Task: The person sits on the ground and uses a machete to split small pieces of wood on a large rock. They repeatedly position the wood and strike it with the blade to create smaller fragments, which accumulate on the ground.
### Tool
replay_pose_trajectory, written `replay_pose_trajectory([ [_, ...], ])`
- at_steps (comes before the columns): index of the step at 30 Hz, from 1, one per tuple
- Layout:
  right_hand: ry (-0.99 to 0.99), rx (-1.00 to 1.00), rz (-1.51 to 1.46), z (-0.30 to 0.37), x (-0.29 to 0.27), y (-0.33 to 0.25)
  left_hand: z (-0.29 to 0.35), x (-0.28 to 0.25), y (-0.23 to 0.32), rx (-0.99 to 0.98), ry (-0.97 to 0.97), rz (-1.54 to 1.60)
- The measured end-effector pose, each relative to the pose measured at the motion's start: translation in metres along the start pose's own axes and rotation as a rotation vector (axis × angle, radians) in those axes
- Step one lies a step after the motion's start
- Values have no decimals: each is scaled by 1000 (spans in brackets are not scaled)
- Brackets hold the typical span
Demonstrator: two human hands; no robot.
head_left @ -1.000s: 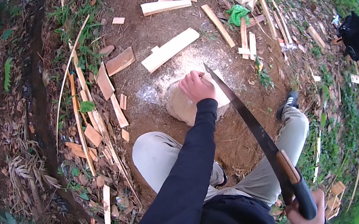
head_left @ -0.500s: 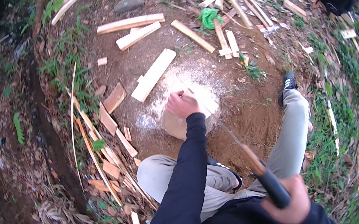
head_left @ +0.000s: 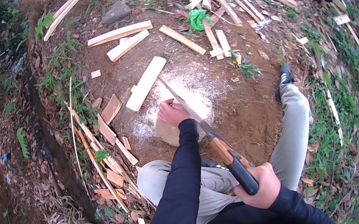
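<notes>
— Since a second ago we have brought the long blade (head_left: 189, 112) down from where it was raised at our right, and its edge now lies across the top of the chopping block (head_left: 184, 117), just beside our left hand (head_left: 172, 112).

— And what is that hand doing?

— It is closed into a fist on something small on the block, a piece of wood we judge, though the fingers hide it. Our right hand (head_left: 261, 186) is wrapped tight around the dark handle (head_left: 240, 170), near our chest.

— So which step are we in?

— We judge it the chopping stroke itself: steel has met the pale, chip-dusted top. Any next move would call for keeping the left fingers clear of the edge and lifting the blade straight, since the two are so close together.

— What lies round it?

— Left of the block, a pale plank (head_left: 146, 83) lies on bare brown earth, with two more boards (head_left: 122, 39) farther off. Short offcuts (head_left: 113, 122) and thin strips trail along the near left, down toward the grassy bank. Far ahead there is a grey stone (head_left: 116, 12), a crumpled green bag (head_left: 198, 18) and a scatter of long slats. Our right leg stretches out, its dark shoe (head_left: 285, 77) on the dirt; beyond it are grass, dead leaves and a few wood scraps.
</notes>
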State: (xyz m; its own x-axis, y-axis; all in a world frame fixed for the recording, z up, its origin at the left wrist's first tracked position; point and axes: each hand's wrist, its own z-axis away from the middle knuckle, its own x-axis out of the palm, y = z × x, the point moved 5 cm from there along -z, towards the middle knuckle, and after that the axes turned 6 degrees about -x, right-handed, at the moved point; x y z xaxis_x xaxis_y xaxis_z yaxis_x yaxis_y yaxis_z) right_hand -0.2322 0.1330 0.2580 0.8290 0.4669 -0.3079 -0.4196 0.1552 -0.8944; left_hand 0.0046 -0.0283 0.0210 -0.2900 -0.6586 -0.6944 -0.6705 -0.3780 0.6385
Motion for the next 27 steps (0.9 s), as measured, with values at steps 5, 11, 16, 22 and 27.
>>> replay_pose_trajectory([
  [5,-131,152,-31,83,-42,-11,-11,-7,-7,12,160,-33],
  [11,47,-120,113,-21,-3,6,1,-2,8,23,78,29],
  [16,-91,167,10,16,-38,-34,-13,-7,-6,24,113,25],
  [22,54,50,78,-23,-19,-15,-8,-8,9,26,108,75],
  [27,60,21,68,-33,-17,-17,-7,-8,5,26,96,44],
])
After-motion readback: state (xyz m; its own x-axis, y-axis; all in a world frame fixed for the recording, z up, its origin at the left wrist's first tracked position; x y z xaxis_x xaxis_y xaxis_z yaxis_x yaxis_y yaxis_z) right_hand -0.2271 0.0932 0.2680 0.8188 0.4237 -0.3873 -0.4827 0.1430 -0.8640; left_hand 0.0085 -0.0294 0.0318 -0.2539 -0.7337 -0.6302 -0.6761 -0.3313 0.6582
